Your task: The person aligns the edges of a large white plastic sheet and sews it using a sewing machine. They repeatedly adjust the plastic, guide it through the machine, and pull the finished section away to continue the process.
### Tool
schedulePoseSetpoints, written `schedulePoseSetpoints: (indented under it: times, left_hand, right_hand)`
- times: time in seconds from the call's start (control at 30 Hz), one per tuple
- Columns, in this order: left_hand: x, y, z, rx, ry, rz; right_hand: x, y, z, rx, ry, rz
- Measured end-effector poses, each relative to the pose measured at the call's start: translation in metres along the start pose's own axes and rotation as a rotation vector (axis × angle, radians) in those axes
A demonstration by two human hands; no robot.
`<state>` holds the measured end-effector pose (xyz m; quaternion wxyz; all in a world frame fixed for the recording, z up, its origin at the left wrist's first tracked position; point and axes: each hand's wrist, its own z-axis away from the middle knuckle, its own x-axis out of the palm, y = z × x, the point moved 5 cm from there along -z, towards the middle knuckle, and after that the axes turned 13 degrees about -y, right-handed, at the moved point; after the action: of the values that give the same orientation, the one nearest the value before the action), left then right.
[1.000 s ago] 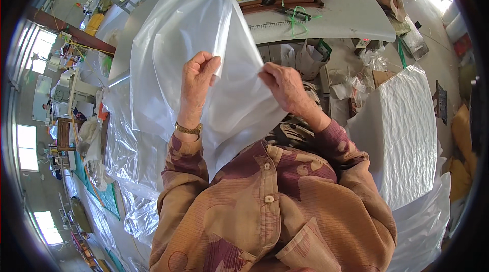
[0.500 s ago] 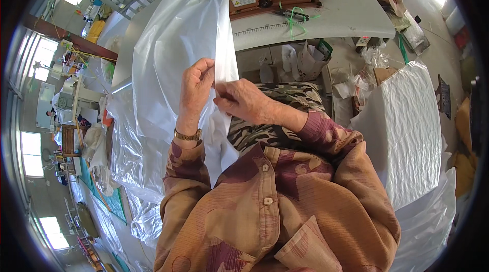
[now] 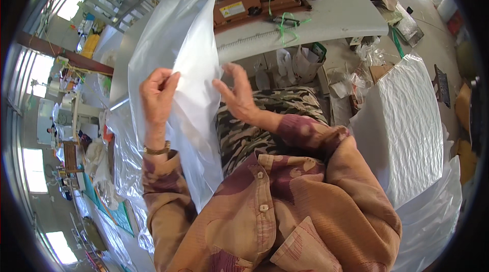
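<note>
A long sheet of white translucent plastic film [image 3: 196, 50] runs from the brown sewing machine [image 3: 239, 2] at the top of the table down toward my lap. My left hand [image 3: 157, 93] pinches the film's left fold between thumb and fingers. At the film's right edge, my right hand [image 3: 238, 91] has its thumb and fingers spread apart, slightly blurred, with nothing seen between them. A second, clearer layer of film spreads over the table left of my left hand.
The grey tabletop [image 3: 351, 20] carries a ruler strip, a small dark tool [image 3: 286, 20] and green string. At my right stands a stack of silvery wrinkled sheeting [image 3: 410, 124]. Bags and scraps lie below the table edge. More film hangs at the left.
My left hand has moved left with the film's edge, spreading the strip wider. My right hand has let go of the film, and its fingers have opened.
</note>
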<state>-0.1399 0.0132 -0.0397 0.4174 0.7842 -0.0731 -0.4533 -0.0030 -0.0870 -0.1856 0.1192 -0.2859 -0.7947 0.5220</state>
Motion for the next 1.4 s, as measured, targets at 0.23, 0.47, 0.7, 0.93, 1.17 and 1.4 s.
schedulePoseSetpoints:
  times: [0.23,0.47,0.7,0.93,1.17,1.4]
  left_hand:
    - [-0.018,0.083,-0.053,0.028,-0.296,-0.313]
    - [0.039,0.034,-0.007,0.234,-0.283,-0.678]
    - [0.105,-0.081,0.024,0.012,0.104,-0.412]
    - [0.139,-0.116,0.036,-0.362,0.143,0.687]
    - [0.146,-0.11,0.041,-0.484,0.03,1.118]
    - [0.135,-0.099,0.051,-0.347,0.045,0.753]
  right_hand:
    - [0.13,0.0,-0.077,0.048,-0.202,-0.206]
    - [0.138,-0.004,-0.051,-0.164,-0.796,-0.237]
    - [0.036,0.08,-0.036,-0.028,-1.01,0.369]
    - [-0.035,-0.028,-0.08,-0.775,-0.74,0.816]
    - [-0.018,-0.028,-0.071,-0.926,-0.942,0.896]
    - [-0.011,-0.026,-0.071,-0.924,-1.063,0.844]
